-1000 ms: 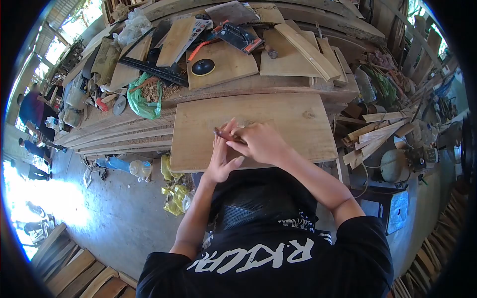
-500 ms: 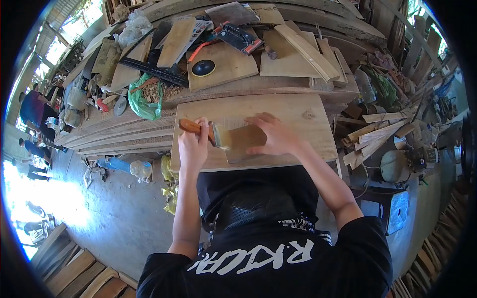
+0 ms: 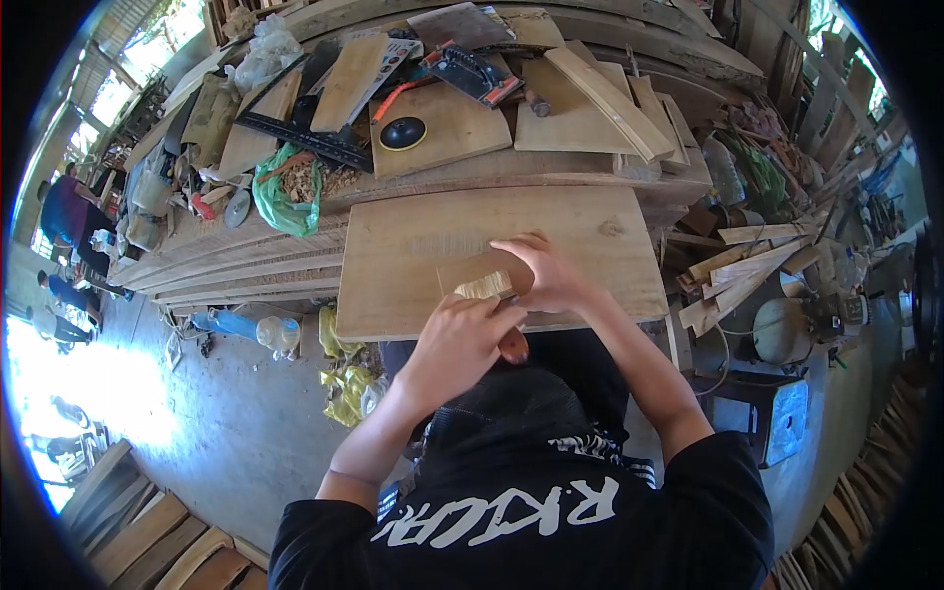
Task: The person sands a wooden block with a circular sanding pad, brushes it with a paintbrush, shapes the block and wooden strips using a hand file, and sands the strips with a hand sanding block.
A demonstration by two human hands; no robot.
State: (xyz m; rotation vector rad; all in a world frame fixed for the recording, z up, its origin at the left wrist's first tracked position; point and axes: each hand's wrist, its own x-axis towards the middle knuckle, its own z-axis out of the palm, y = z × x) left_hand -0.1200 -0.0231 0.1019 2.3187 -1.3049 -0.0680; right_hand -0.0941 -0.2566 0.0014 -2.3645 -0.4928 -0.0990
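A broad wooden board (image 3: 393, 285) lies in front of me. My left hand (image 3: 462, 339) is wrapped round a wide brush (image 3: 487, 286); its pale bristles point away from me and its orange-brown handle end shows below my fingers. Just to the right, my right hand (image 3: 551, 275) grips the right side of a thin brown wooden piece (image 3: 457, 271) on the board, thumb and fingers on its edges. The brush overlaps this piece, and whether the bristles touch it is unclear. Faint pale marks show on the board behind it.
Behind the board, a timber stack (image 3: 452, 175) carries wood pieces, a black round pad (image 3: 402, 134), a black-and-red tool (image 3: 472, 74) and a green bag (image 3: 287, 192) of shavings. Wood scraps (image 3: 747, 265) lie right, near a stool (image 3: 787, 418). People (image 3: 69, 211) are at the far left.
My left hand has moved right and toward me, turning the brush from pointing right to pointing away. My right hand stays at the brown piece, which was mostly hidden one second ago.
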